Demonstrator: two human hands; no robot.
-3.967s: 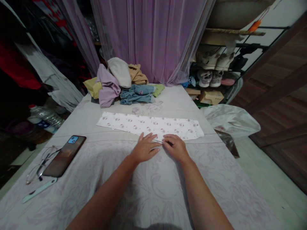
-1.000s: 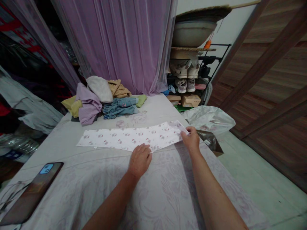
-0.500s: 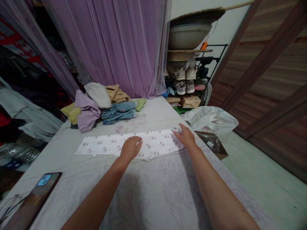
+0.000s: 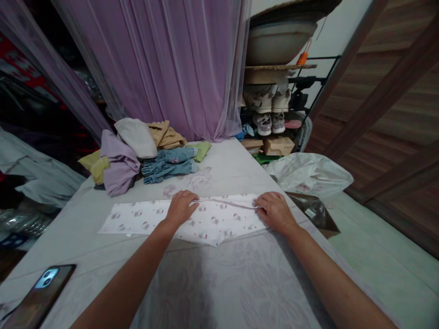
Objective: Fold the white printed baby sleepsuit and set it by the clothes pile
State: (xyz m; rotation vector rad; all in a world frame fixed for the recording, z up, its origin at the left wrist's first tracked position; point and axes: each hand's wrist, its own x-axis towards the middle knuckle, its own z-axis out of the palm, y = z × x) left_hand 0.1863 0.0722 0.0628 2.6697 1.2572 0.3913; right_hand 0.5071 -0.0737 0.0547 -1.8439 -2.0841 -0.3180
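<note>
White printed pants with small cartoon figures lie folded lengthwise across the table covering, the crotch point facing me. My left hand is closed on their far edge near the middle, thumb and fingers together. At the right end, my right hand pinches the same far edge with curled fingers. Between both hands the top layer of that edge is slightly raised, showing a fold line. A small white tag sticks out at the near left edge.
Beyond the pants lies a pile with blue jeans, a lilac garment and several other clothes. A phone rests at the near left. Off the right edge are a plastic bag, an open box and a shoe rack.
My right hand has gone from spread fingers to gripping the pants' far edge. My left hand has moved slightly to that edge, which is now lifted a little. The view has shifted slightly.
</note>
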